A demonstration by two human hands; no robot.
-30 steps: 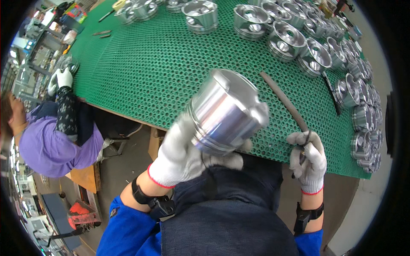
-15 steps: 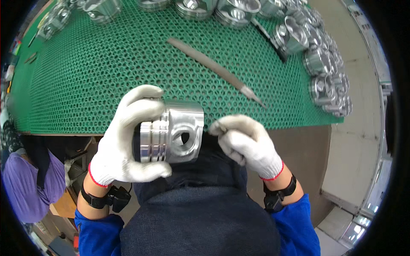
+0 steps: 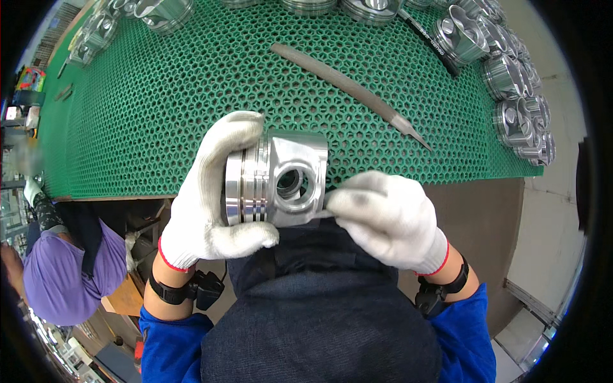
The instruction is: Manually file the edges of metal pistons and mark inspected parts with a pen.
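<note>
Two gloved hands work close in front of a dark apron (image 3: 319, 319), with blue sleeves (image 3: 171, 348) and black wrist straps (image 3: 171, 292) behind them. The left hand (image 3: 203, 207) is clamped round a shiny metal piston (image 3: 268, 172), thumb along the near side and fingers curled over the far side. The piston lies sideways in that grip at the near edge of the tabletop, its ring grooves toward the left palm, its skirt toward the right and the round pin bore facing up. The right hand (image 3: 389, 220) has its fingers bent together at the skirt's lower right corner; a slim greyish bit shows by the fingertips, but whether this grip holds it, I cannot tell.

Beyond the hands, a green mat (image 3: 191, 96) with a honeycomb of holes covers the tabletop. On it a grey file (image 3: 345, 83) lies slantwise, well apart from the hands, its pointed tang toward the right and nearer the body. Farther on, a black pen (image 3: 431, 39) rests near a cluster of pistons (image 3: 514, 121) along the right edge; others line the far side. At the far left sits a person in purple (image 3: 73, 271).
</note>
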